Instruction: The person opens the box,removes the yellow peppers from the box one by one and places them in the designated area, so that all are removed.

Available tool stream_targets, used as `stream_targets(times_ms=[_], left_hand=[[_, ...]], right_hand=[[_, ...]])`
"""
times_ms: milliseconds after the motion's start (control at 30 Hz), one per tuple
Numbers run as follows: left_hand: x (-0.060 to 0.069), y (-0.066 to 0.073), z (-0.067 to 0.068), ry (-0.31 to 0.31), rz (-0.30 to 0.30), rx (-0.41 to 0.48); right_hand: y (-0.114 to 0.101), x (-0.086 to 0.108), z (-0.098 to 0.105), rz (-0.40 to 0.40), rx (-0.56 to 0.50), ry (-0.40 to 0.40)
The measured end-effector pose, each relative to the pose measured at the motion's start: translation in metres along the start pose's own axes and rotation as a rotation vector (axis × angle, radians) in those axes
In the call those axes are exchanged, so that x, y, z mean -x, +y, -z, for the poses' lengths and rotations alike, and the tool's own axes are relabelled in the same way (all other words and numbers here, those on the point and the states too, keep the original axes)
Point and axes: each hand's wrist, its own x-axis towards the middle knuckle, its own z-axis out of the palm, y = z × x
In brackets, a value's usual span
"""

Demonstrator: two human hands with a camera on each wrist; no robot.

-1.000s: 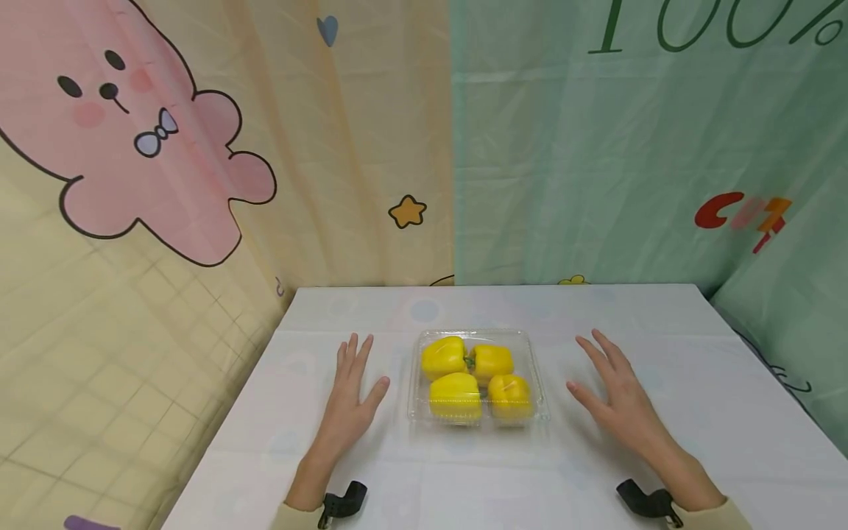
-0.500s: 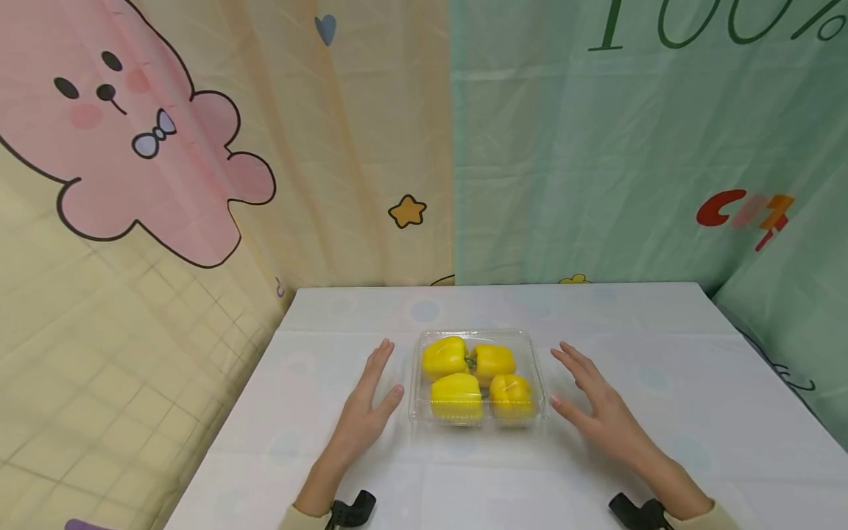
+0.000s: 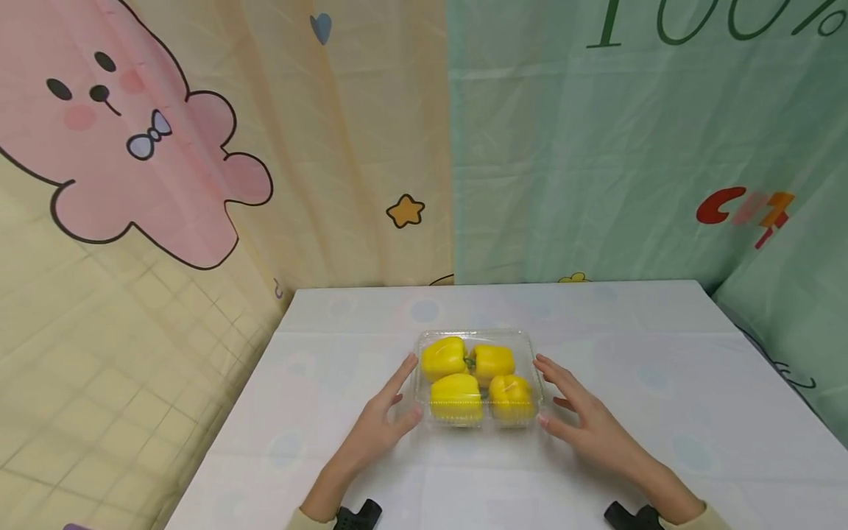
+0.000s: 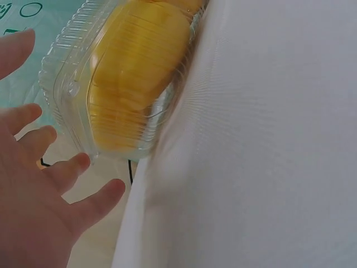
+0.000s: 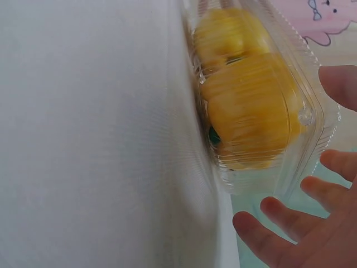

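A clear plastic clamshell container (image 3: 478, 336) sits on the white table, with several yellow bell peppers (image 3: 456, 397) inside. My left hand (image 3: 379, 429) is at its left side, fingers spread and fairly straight. On the opposite side, my right hand (image 3: 592, 425) is held much the same way, its thumb and fingers close to the container wall. In the left wrist view a narrow gap shows between the fingers (image 4: 103, 200) and the ribbed container (image 4: 67, 106). The right wrist view shows the right fingers (image 5: 290, 220) beside the container (image 5: 312, 131); contact there cannot be told.
A white cloth with pale dots covers the table (image 3: 477, 478). Behind it hangs a printed curtain (image 3: 371, 132), yellow on the left and green on the right. Black wrist camera mounts (image 3: 358, 515) sit at both wrists.
Both hands have moved inward from either side, from well apart to right beside the container. The container and peppers stay in place.
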Motion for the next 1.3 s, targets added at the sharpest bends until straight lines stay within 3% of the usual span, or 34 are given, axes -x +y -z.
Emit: stream_targets(times_ms=[133, 433, 567, 733, 1000, 1300], left_hand=[[-0.001, -0.001, -0.002, -0.031, -0.017, 0.005], [-0.001, -0.003, -0.005, -0.116, 0.060, 0.051], [0.000, -0.005, -0.008, -0.120, 0.069, 0.065], [0.000, -0.007, -0.009, -0.127, 0.081, 0.161], [-0.002, -0.010, -0.011, -0.144, 0.066, 0.266], [-0.002, -0.006, -0.014, -0.162, 0.074, 0.258]], right_hand=[[0.000, 0.000, -0.001, -0.016, -0.056, -0.024], [0.003, 0.002, -0.004, -0.040, -0.100, -0.038], [0.002, 0.002, -0.007, -0.047, -0.135, -0.049], [0.001, 0.001, -0.011, -0.033, -0.225, -0.064], [-0.001, -0.001, -0.014, -0.077, -0.346, -0.142], [-0.006, 0.002, -0.018, -0.104, -0.391, -0.173]])
